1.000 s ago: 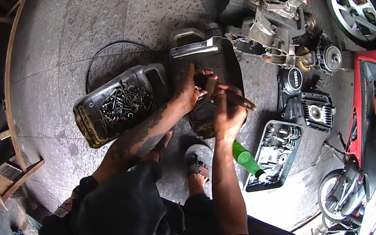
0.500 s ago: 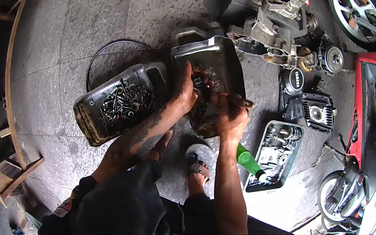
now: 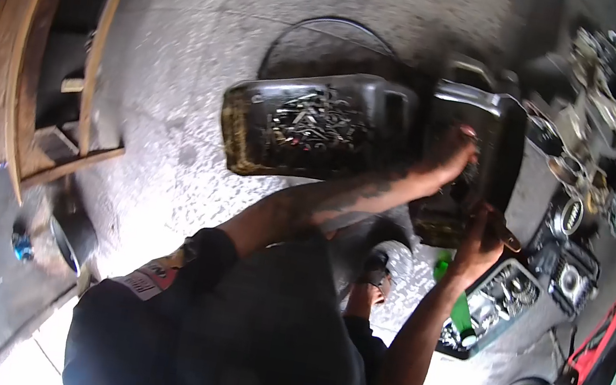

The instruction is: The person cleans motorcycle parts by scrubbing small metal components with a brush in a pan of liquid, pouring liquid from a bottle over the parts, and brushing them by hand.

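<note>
Head view shows both hands at the dark container [image 3: 515,149] with the cut-away top, which stands on the floor [image 3: 180,35] in front of the person. The right hand [image 3: 482,240] has its fingers wrapped around a wooden-handled tool [image 3: 511,241], near the container's lower right corner; the end of the handle comes out past the hand, while the working end is hidden. The left hand [image 3: 452,157] is over the inside of the container with bent fingers, but because of the blur I cannot tell if it grips something. I judge that the tool is light and stiff, and its handle can be slippery if the hands are oily, so the wide part of the wood is a good place to hold. The container looks like thin plastic, which may flex a little; its rim seems the surest hold. To the left, a second container [image 3: 236,129] carries many small metal pieces [image 3: 307,120], probably hard and not fragile, but easy to drop, so fingertips suit them best.
</note>
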{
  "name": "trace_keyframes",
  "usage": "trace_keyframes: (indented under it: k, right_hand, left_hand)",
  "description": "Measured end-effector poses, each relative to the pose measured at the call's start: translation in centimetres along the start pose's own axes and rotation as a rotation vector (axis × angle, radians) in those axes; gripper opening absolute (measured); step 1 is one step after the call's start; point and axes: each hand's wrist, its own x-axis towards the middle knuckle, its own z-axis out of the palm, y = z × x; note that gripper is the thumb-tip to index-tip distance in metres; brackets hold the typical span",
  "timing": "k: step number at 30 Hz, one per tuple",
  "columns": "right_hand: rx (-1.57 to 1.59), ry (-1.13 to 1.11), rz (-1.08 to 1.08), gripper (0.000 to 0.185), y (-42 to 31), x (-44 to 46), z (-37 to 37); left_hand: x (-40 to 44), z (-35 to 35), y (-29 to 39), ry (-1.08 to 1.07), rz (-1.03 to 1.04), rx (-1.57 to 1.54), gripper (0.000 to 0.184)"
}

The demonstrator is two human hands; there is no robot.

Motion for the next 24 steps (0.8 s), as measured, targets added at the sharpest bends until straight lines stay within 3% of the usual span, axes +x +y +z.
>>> trace_keyframes:
  k: [2, 3, 4, 6, 10, 12, 13, 15, 16, 18, 19, 22, 24]
  right_hand:
    - [-0.187, -0.1, -0.021, 0.02, 1.6, -0.3, 0.6]
    - [-0.05, -0.18, -0.048, 0.019, 2.9, -0.4, 1.0]
    - [0.068, -0.198, -0.029, 0.02, 2.9, -0.8, 1.2]
    - [0.019, -0.387, -0.115, 0.023, 2.2, -0.4, 0.7]
    - [0.028, -0.53, -0.081, 0.024, 0.0, -0.2, -0.7]
    - [0.074, -0.823, 0.144, 0.034, 0.0, 0.1, -1.6]
    - [0.068, -0.819, 0.146, 0.034, 1.1, 0.2, -1.7]
    - [0.069, -0.54, 0.043, 0.031, 3.8, 0.4, -1.1]
    - [0.065, -0.539, 0.041, 0.031, 1.7, 0.5, -0.8]
    - [0.186, -0.182, -0.047, 0.025, -2.5, 1.0, -0.1]
    - [0.146, -0.196, -0.071, 0.021, -3.3, 1.3, -0.3]
    - [-0.107, -0.33, -0.225, 0.02, -2.7, 2.8, -0.3]
    - [-0.091, -0.328, -0.206, 0.02, -2.9, 3.6, -0.1]
  left_hand:
    - [-0.3, 0.2, -1.0, -0.072, 0.059, -0.213, 0.025]
    - [0.2, 0.2, -2.1, -0.094, 0.0, -0.208, 0.032]
    - [0.0, 0.0, -1.7, -0.092, 0.001, -0.101, 0.037]
    - [-0.7, -0.1, -0.8, -0.086, 0.059, 0.151, 0.045]
    - [-0.7, 0.0, 0.1, -0.166, -0.01, 0.032, 0.047]
    - [-0.2, -0.2, -0.5, -0.179, 0.097, 0.383, 0.046]
    - [-0.1, -0.2, -1.1, -0.183, 0.096, 0.376, 0.046]
    - [0.1, -0.1, -1.5, -0.154, 0.278, 0.492, 0.044]
    - [0.0, 0.1, -1.1, -0.141, 0.34, 0.53, 0.043]
    - [-0.3, 0.5, -0.8, -0.161, 0.274, 0.449, 0.034]
    - [-0.4, 0.4, -1.0, -0.17, 0.251, 0.423, 0.032]
    - [-1.2, 0.6, 0.5, -0.247, 0.553, 0.572, 0.032]
    - [-2.5, 0.6, 3.4, -0.392, -0.037, 0.302, 0.046]
